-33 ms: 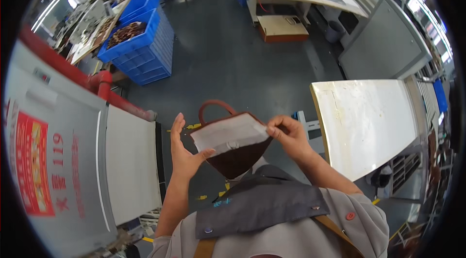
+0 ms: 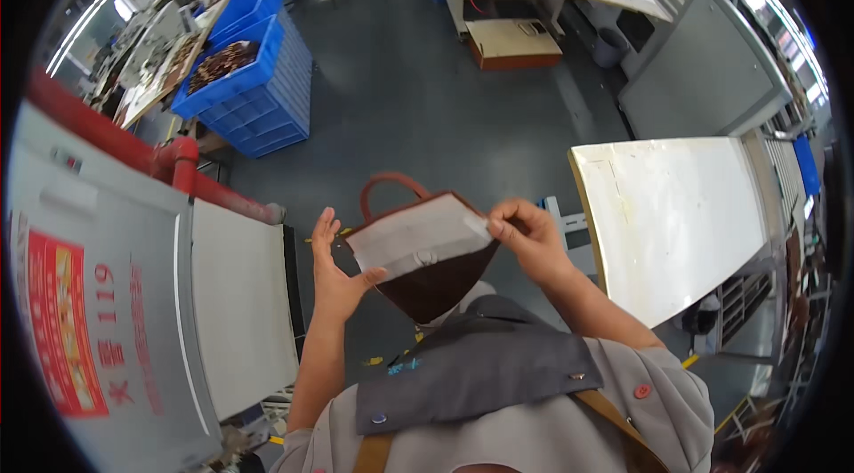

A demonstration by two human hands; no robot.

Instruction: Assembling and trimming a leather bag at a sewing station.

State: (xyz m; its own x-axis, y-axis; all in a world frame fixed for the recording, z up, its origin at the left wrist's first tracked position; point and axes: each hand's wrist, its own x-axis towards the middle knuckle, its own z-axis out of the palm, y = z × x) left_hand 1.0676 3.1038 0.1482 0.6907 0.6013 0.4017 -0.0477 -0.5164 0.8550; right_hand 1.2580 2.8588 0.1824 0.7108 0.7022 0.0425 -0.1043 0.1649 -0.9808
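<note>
I log: right hand (image 2: 531, 244) pinching a corner of white panel (image 2: 411, 234); left hand (image 2: 338, 284) spread at its opposite edge; between them, brown handbag (image 2: 440, 284), handle (image 2: 388, 177) attached, panel exposed.

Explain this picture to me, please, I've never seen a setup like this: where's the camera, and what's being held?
There is no robot here, just a person's two bare hands. The camera is the left one of two worn on the person's head, looking down; its fisheye lens bends straight edges. The right hand pinches the right corner of a brown bag, near its pale panel. The left hand is open, its thumb against the bag's left side. The bag is held in the air, above the dark floor, rather than lying on a surface. Around it are a white-topped table on the right and, farther off on the left, a blue crate with brownish pieces inside.
</note>
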